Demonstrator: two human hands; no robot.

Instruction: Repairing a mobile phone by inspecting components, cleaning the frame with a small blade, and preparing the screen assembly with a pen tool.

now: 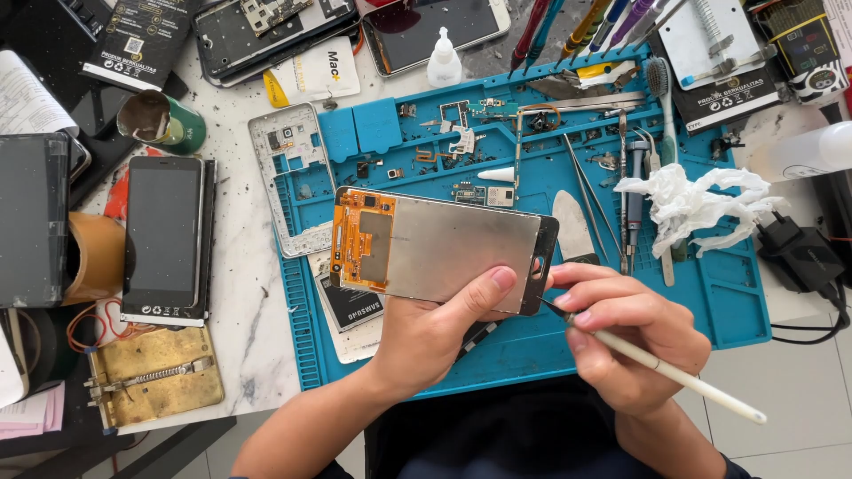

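Above a blue repair mat [710, 293] on a cluttered white workbench, the left hand [435, 337] holds a phone screen assembly [439, 251] back side up, thumb pressed along its lower edge, fingers hidden beneath. Its metal back faces the camera, with an orange flex circuit at the left end. The right hand [621, 333] pinches a thin white-handled tool [666, 372] like a pen, its dark tip touching the assembly's right end. Crumpled white tissue [692, 204] lies on the mat; tweezers [590, 200] rest nearby.
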